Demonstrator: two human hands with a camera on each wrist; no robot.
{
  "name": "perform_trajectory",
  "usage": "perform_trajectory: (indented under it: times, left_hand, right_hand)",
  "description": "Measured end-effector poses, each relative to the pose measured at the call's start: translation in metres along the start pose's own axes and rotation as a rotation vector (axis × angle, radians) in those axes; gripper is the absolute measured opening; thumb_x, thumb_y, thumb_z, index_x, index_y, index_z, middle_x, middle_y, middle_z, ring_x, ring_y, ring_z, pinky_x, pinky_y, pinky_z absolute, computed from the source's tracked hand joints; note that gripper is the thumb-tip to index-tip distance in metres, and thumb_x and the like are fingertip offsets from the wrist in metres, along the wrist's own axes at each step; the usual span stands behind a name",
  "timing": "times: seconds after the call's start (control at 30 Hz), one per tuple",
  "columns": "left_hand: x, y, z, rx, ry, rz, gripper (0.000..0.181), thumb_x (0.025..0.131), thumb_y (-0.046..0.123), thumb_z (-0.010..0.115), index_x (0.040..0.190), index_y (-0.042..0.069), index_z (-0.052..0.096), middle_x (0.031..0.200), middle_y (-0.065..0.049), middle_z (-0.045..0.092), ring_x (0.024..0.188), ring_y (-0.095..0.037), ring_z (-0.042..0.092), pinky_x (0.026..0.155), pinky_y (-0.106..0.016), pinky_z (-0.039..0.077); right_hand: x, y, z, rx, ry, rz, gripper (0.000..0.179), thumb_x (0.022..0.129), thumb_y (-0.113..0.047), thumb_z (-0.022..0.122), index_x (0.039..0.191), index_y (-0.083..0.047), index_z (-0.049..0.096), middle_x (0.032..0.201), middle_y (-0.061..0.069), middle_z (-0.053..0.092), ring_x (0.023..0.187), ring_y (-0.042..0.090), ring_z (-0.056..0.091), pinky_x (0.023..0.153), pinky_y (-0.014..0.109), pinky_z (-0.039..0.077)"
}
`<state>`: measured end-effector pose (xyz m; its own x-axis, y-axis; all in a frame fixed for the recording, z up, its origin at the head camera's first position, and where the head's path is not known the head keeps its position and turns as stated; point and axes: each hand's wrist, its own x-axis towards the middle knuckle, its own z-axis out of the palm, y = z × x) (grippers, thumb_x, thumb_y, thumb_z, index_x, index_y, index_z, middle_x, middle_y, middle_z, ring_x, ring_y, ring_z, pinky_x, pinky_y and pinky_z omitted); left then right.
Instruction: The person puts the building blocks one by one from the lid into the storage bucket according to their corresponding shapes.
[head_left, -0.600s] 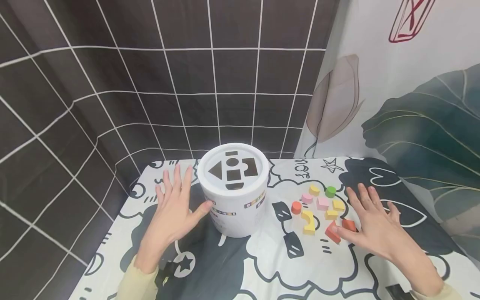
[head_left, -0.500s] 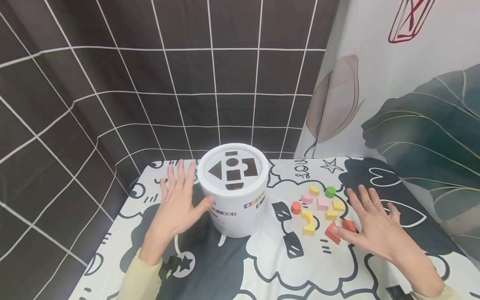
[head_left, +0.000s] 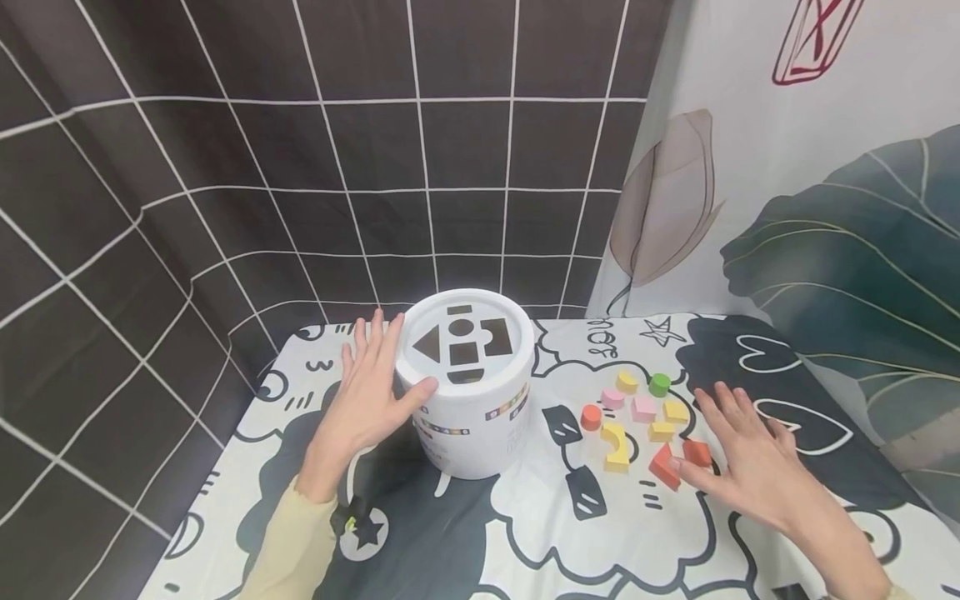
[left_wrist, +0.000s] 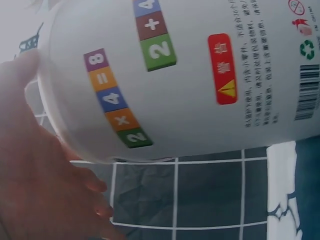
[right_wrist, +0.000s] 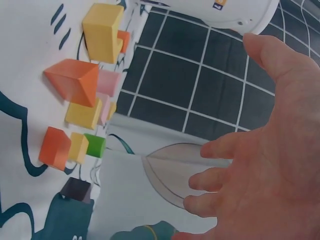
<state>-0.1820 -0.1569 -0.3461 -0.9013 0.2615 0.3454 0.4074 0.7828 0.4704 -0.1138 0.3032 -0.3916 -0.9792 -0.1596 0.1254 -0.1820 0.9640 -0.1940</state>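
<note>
A white bucket (head_left: 472, 437) stands upright on the table, its lid (head_left: 501, 367) cut with several shaped holes. My left hand (head_left: 363, 408) is at the bucket's left side, fingers fairly straight and thumb by the rim; in the left wrist view, the hand (left_wrist: 47, 175) lies along the lid edge. To the right, my right hand (head_left: 757, 471) hovers with spread fingers and holds nothing. Its thumb is nearest a red triangular block (head_left: 664, 467) and another red block (head_left: 697, 453). A yellow arch block (head_left: 617, 450), an orange-red cylinder (head_left: 591, 417) and a green block (head_left: 660, 384) lie nearby.
Pink blocks (head_left: 643, 408) and several small yellow blocks (head_left: 676, 412) share the same patch of cartoon-print tablecloth (head_left: 547, 533). Dark gridded cloth (head_left: 465, 142) hangs behind the table and down the left. A pale leaf-print curtain (head_left: 757, 167) hangs at the right.
My left hand has shifted slightly right and up, its thumb rising from the bucket's side to near the rim. The right hand has dipped very slightly; the blocks lie as before.
</note>
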Motion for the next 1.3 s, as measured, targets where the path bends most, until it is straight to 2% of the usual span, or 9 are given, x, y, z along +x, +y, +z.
perform_trajectory:
  times: [0.13,0.23,0.43,0.67,0.83,0.97,1.03,1.17,1.3]
  left_hand:
    - [0.001,-0.005,0.006,-0.085,0.009,0.029,0.090,0.090,0.044,0.064,0.158,0.003,0.022,0.165,-0.022,0.003,0.150,-0.038,-0.009,0.116,-0.063,-0.003]
    - [0.001,-0.007,0.011,-0.154,0.045,0.058,0.085,0.089,0.039,0.064,0.155,0.001,0.026,0.164,-0.023,0.006,0.150,-0.040,-0.005,0.116,-0.064,0.000]
    - [0.000,-0.012,0.025,-0.273,0.171,0.136,0.079,0.087,0.033,0.062,0.152,0.000,0.032,0.162,-0.023,0.018,0.150,-0.042,0.007,0.113,-0.070,0.006]
    - [0.001,-0.016,0.039,-0.378,0.311,0.220,0.073,0.085,0.028,0.056,0.149,-0.003,0.038,0.159,-0.021,0.028,0.146,-0.038,0.026,0.113,-0.063,0.022]
    - [0.005,-0.018,0.047,-0.424,0.395,0.265,0.069,0.083,0.023,0.051,0.144,-0.006,0.041,0.154,-0.024,0.037,0.145,-0.039,0.029,0.115,-0.058,0.024]
    - [0.006,-0.018,0.051,-0.449,0.450,0.265,0.067,0.081,0.022,0.050,0.141,-0.008,0.044,0.151,-0.025,0.042,0.145,-0.036,0.031,0.116,-0.049,0.026]
    - [0.007,-0.017,0.053,-0.448,0.473,0.261,0.066,0.081,0.023,0.050,0.140,-0.007,0.045,0.150,-0.024,0.043,0.144,-0.036,0.033,0.116,-0.048,0.027]
    - [0.007,-0.015,0.055,-0.454,0.489,0.250,0.066,0.081,0.025,0.049,0.139,-0.005,0.046,0.150,-0.023,0.043,0.143,-0.036,0.034,0.115,-0.051,0.028]
    - [0.006,-0.014,0.057,-0.470,0.493,0.242,0.067,0.080,0.025,0.049,0.140,-0.004,0.046,0.151,-0.023,0.043,0.143,-0.039,0.034,0.114,-0.054,0.027]
  right_hand:
    - [-0.001,0.003,0.004,0.011,-0.009,0.010,0.103,0.084,-0.061,0.066,0.148,0.011,0.032,0.151,0.041,0.024,0.143,0.055,0.013,0.092,0.082,0.019]
    - [-0.002,0.005,0.007,0.028,-0.010,0.011,0.102,0.084,-0.060,0.067,0.148,0.012,0.033,0.150,0.041,0.026,0.141,0.056,0.017,0.092,0.080,0.021]
    - [-0.004,0.010,0.013,0.059,0.006,0.001,0.098,0.084,-0.055,0.069,0.146,0.013,0.035,0.148,0.042,0.029,0.139,0.057,0.021,0.091,0.080,0.022]
    - [-0.005,0.010,0.015,0.070,0.011,-0.005,0.096,0.084,-0.052,0.070,0.146,0.013,0.036,0.148,0.040,0.031,0.138,0.056,0.025,0.094,0.077,0.023]
    - [-0.004,0.012,0.017,0.074,-0.004,0.003,0.097,0.084,-0.053,0.069,0.146,0.014,0.035,0.148,0.040,0.031,0.138,0.056,0.025,0.094,0.078,0.022]
    - [0.000,0.016,0.016,0.086,-0.006,0.006,0.096,0.085,-0.051,0.071,0.145,0.015,0.035,0.146,0.041,0.032,0.136,0.057,0.026,0.093,0.079,0.024]
    - [0.002,0.018,0.015,0.103,0.026,-0.006,0.093,0.084,-0.048,0.073,0.144,0.015,0.038,0.144,0.041,0.036,0.134,0.058,0.031,0.093,0.079,0.027]
    - [0.001,0.023,0.011,0.160,0.108,-0.043,0.087,0.082,-0.041,0.078,0.140,0.013,0.044,0.139,0.040,0.044,0.122,0.059,0.047,0.090,0.074,0.040]
    - [0.001,0.031,0.012,0.199,0.151,-0.054,0.080,0.082,-0.034,0.081,0.139,0.012,0.047,0.134,0.037,0.051,0.114,0.057,0.054,0.083,0.070,0.047]
